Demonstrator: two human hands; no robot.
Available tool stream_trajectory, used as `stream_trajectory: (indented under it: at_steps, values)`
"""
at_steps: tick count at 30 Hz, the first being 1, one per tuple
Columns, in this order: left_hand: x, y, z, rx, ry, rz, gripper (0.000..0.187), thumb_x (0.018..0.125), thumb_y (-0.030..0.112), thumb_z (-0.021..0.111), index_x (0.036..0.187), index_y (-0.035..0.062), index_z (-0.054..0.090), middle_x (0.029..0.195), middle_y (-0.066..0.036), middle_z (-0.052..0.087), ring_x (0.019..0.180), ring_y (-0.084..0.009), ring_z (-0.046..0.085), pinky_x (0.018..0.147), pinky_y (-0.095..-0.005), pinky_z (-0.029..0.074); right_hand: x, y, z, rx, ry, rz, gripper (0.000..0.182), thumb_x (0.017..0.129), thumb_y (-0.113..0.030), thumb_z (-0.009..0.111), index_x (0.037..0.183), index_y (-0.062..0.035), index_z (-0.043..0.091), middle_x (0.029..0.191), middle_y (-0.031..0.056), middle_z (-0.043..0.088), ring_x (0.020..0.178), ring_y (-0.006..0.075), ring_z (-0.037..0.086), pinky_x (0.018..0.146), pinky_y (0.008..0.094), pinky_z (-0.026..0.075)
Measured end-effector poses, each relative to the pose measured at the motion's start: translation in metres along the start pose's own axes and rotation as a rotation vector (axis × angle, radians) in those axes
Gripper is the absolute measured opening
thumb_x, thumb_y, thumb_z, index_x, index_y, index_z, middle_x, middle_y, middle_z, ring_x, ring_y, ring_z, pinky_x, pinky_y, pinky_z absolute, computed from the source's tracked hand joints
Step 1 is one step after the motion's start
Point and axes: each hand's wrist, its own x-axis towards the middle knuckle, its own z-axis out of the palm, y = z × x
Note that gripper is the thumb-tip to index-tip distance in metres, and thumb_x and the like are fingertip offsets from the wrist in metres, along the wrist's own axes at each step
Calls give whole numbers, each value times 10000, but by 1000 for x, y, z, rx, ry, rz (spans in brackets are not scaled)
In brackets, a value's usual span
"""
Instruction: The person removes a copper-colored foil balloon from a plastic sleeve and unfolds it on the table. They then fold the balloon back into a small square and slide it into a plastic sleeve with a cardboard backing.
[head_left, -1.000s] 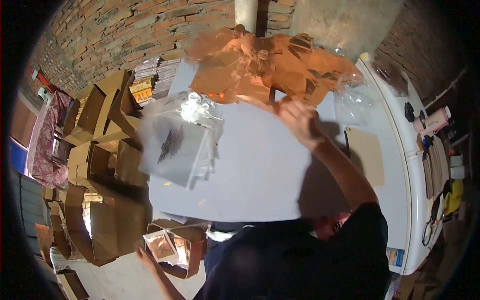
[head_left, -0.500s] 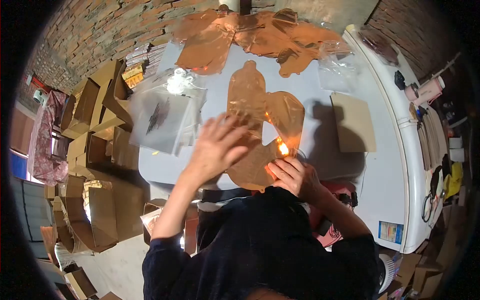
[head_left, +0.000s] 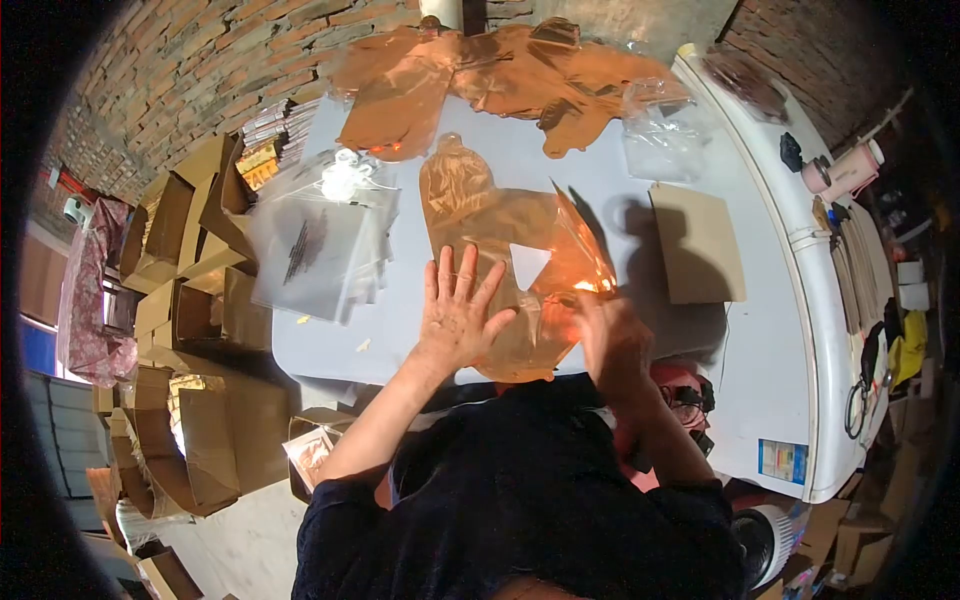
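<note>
A shiny copper-coloured foil piece [head_left: 475, 215] with a pale triangular opening lies on the white table [head_left: 400, 355] in front of me. My left hand [head_left: 458, 315] rests flat on its left part, fingers spread. At its right edge is my right hand [head_left: 610, 335], blurred, with the foil there lifted and catching bright light; its fingertips are too smeared to read. More copper foil pieces [head_left: 400, 100] lie in a heap along the far edge.
Clear plastic bags [head_left: 320, 260] and a white string bundle [head_left: 348, 178] lie left. A beige card [head_left: 695, 245] and clear wrap [head_left: 660, 130] lie right. Cardboard boxes [head_left: 215, 310] stand left of the table. A pink bottle [head_left: 843, 168] is at far right.
My left hand has come down flat onto the foil. My right hand has moved slightly up and right, and the foil's right part is now raised and folded.
</note>
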Motion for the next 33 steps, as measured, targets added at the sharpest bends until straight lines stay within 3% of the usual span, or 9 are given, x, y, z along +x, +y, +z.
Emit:
stream_trajectory:
  at_steps: [4,6,8,10,15,17,20,29,33]
  values:
    - [-5,9,-3,22,0,-34,708,1032,611,509,1606,202,443,1685,-245,264,1514,-561,232,1198,-704,230,44,3,20,18,186,-264,393,899,-211,767,1232,-34,660,1091,173,693,1065,321,678,913,476,546]
    - [-8,13,-4,20,-13,-51,710,1030,613,510,1606,203,442,1681,-247,267,1516,-565,224,1197,-709,224,73,24,30,614,63,279,425,890,-237,775,1240,-26,656,1127,185,683,1106,339,666,967,489,527]
    - [-9,14,-5,18,-20,-69,716,1026,614,519,1608,205,439,1680,-247,265,1520,-565,213,1197,-714,219,87,48,39,459,80,373,404,892,-244,771,1214,-28,659,1131,180,688,1073,349,677,928,486,535]
    - [-10,14,-3,-8,1,-78,726,1017,617,534,1608,207,439,1684,-244,255,1525,-563,204,1198,-717,213,94,70,46,-423,242,0,328,905,-232,755,1156,-38,668,1103,158,708,966,351,709,795,468,572]
    - [-10,17,-6,-21,14,-139,792,977,652,576,1619,216,415,1699,-248,193,1526,-590,160,1184,-744,201,107,58,56,-356,108,-60,261,906,-298,755,1049,-92,682,941,102,690,846,315,707,768,472,539]
    - [-11,18,-5,-10,16,-156,808,970,664,578,1620,216,410,1695,-263,181,1521,-599,154,1177,-754,197,107,67,72,-230,-153,-33,316,897,-265,768,1115,-54,682,1053,159,686,995,320,710,977,535,519]
    - [-12,20,-6,-5,2,-188,814,965,675,574,1619,218,412,1688,-283,175,1518,-607,148,1169,-766,191,135,59,55,-622,222,-303,220,958,-319,718,1039,-117,683,899,72,702,833,235,721,729,412,564]
    - [1,14,-42,-84,-35,-249,857,964,761,476,1627,222,416,1716,-246,199,1536,-569,173,1174,-755,180,315,-27,118,59,-12,-441,132,959,-219,637,1008,-100,667,856,117,704,814,312,718,675,455,553]
    - [25,-49,-77,-159,156,-249,755,920,522,723,1525,118,523,1612,-254,398,1482,-518,338,1165,-653,312,373,-59,176,239,185,-602,105,890,-218,713,925,-119,721,896,99,734,816,333,714,721,475,573]
